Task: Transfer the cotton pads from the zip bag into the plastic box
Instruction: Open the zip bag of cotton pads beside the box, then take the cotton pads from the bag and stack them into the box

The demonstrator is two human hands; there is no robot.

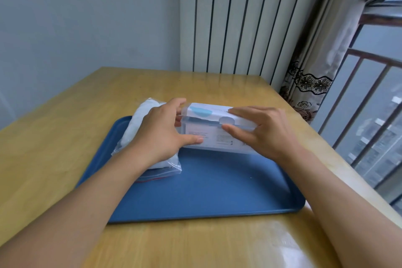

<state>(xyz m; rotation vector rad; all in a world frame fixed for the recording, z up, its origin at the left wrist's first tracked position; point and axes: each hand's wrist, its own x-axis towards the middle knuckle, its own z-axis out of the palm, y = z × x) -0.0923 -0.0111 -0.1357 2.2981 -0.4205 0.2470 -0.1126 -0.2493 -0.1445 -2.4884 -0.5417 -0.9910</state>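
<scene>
One plastic box, one zip bag and one tray are counted. Two hands, a left hand and a right hand, are seen.

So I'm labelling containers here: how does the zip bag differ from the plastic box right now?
The zip bag is soft, bulging with white cotton pads and lies flat on the blue tray; the plastic box is rigid, rectangular and printed. The left hand and right hand both grip the box, none the bag. Both are see-through and over the tray.
</scene>
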